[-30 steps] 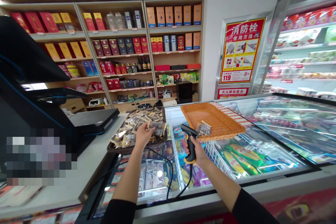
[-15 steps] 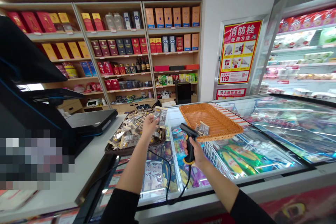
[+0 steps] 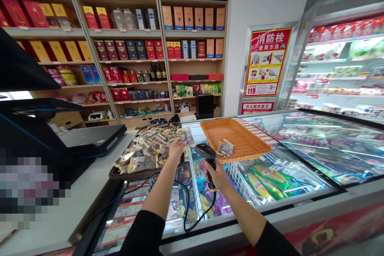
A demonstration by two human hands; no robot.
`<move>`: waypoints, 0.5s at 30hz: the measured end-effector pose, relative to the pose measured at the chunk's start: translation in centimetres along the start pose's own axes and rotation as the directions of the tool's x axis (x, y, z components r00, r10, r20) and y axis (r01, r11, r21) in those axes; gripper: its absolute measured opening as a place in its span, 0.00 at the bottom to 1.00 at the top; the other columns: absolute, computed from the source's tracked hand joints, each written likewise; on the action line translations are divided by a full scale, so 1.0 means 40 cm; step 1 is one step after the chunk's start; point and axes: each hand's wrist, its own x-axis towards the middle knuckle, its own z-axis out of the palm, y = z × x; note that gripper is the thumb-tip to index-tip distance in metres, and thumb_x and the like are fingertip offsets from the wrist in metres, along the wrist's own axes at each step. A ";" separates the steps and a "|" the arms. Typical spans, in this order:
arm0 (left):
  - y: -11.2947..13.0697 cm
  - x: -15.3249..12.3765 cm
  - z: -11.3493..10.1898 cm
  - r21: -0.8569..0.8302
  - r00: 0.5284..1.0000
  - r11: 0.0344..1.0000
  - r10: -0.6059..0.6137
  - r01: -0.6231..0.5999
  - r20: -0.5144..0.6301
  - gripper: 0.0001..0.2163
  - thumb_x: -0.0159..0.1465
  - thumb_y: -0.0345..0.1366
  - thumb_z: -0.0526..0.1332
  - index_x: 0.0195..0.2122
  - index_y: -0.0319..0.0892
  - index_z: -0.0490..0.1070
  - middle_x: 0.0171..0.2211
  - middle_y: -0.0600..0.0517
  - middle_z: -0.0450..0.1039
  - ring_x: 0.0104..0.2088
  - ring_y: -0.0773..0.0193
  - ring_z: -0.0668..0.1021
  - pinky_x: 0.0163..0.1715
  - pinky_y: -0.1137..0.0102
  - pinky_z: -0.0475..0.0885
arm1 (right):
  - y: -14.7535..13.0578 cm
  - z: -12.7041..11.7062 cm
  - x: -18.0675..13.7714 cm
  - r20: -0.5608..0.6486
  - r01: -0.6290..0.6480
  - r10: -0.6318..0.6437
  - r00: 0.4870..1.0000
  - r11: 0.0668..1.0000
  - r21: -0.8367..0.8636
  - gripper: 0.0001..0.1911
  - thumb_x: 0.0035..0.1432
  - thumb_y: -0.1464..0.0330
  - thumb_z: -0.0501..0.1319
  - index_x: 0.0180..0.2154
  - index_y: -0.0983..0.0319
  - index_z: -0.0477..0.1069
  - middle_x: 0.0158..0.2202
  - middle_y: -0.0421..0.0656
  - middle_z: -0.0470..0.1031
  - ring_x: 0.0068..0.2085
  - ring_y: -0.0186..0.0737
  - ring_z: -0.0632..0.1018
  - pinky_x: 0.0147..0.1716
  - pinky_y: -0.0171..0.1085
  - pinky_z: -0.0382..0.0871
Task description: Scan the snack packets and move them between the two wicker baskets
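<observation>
My left hand (image 3: 175, 149) pinches a small clear snack packet (image 3: 186, 136), held up in front of the barcode scanner (image 3: 206, 157). My right hand (image 3: 215, 175) grips the black scanner by its handle, head turned toward the packet; its cable hangs down over the freezer glass. Just left of my left hand stands a dark wicker basket (image 3: 120, 173) heaped with several similar packets. To the right, an orange woven tray (image 3: 249, 142) holds two packets (image 3: 225, 148) near its front edge.
Both baskets rest on a glass-topped chest freezer (image 3: 300, 156) full of frozen goods. A black till screen and printer (image 3: 90, 140) stand on the white counter at left. Shelves of boxed goods line the back wall; an open chiller stands at right.
My left hand lifted one packet out of the dark basket and carried it right toward the scanner. The scanner hand shifted slightly left. The view drifted a little.
</observation>
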 end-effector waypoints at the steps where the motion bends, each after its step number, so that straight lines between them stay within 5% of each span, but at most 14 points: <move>1: 0.002 -0.002 0.001 0.026 1.000 1.000 0.004 -0.004 -0.005 0.16 0.52 0.34 0.62 0.42 0.38 0.68 0.37 0.45 0.77 0.39 0.58 0.78 0.38 0.65 0.73 | 0.000 0.001 -0.001 -0.004 -0.001 0.001 1.000 1.000 -0.021 0.16 0.50 0.56 0.62 0.29 0.60 0.63 0.15 0.33 0.64 0.12 0.29 0.65 0.10 0.29 0.57; 15: -0.007 0.001 0.001 -0.148 1.000 0.989 -0.010 0.008 -0.009 0.18 0.43 0.33 0.69 0.35 0.39 0.70 0.38 0.44 0.77 0.40 0.57 0.78 0.41 0.65 0.70 | 0.009 -0.003 -0.001 0.060 0.044 -0.032 0.998 0.976 -0.211 0.16 0.54 0.54 0.57 0.30 0.60 0.62 0.14 0.33 0.63 0.13 0.32 0.65 0.12 0.32 0.59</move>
